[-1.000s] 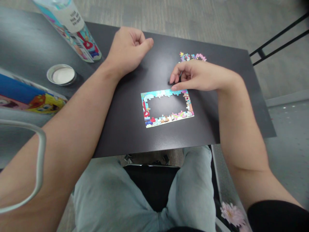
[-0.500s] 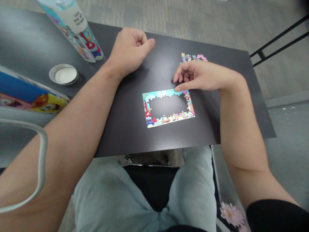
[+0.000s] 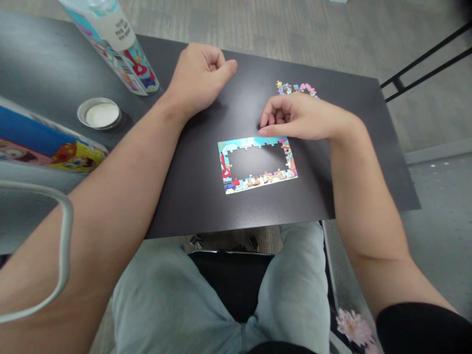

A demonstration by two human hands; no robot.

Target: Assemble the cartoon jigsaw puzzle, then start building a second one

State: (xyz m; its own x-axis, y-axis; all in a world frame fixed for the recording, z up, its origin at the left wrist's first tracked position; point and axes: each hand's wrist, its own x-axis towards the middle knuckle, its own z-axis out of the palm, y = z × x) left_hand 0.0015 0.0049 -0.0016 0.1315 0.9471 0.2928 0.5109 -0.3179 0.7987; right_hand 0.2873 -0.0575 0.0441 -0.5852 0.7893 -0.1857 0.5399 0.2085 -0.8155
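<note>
A jigsaw puzzle border (image 3: 258,183) lies flat on the dark table, its colourful pieces joined into a rectangle around a bare middle. Just above its top edge hovers or rests my right hand (image 3: 295,117), fingers loosely curled and thumb stretched apart from them. I see nothing held in it. Whether the thumb touches the border's edge I cannot tell. Farther back to the left, my left hand (image 3: 202,76) rests on the table in a loose fist, with nothing visible in it. Beyond my right hand is a pile of loose puzzle pieces (image 3: 295,89), partly hidden by that hand.
A tall printed tube (image 3: 121,54) stands at the back left. A round metal lid (image 3: 99,113) and a cartoon-printed box (image 3: 47,142) are left of my left arm. A pale cable (image 3: 65,236) loops at the far left. A pink flower (image 3: 354,325) sits at lower right.
My right hand has shifted slightly left along the top edge of the puzzle border. My left hand and the border stay in place.
</note>
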